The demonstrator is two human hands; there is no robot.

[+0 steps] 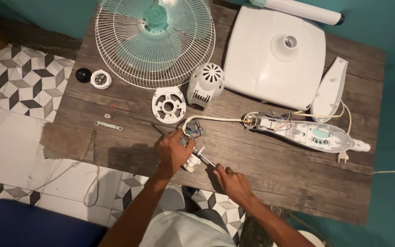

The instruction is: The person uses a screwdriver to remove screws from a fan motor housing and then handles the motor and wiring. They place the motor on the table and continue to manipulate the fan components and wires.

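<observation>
My left hand is clasped over a small white fan motor near the front edge of the wooden table. My right hand grips a thin screwdriver whose tip points into the motor. Coloured wires and a white cable run from the motor to an opened white control housing on the right. A white plug lies past the housing's end.
A fan grille with pale green blades lies at the back left. A white square base, a white motor cover, a round white ring, a narrow white cover, a black knob, a white cap and a small metal bracket lie about.
</observation>
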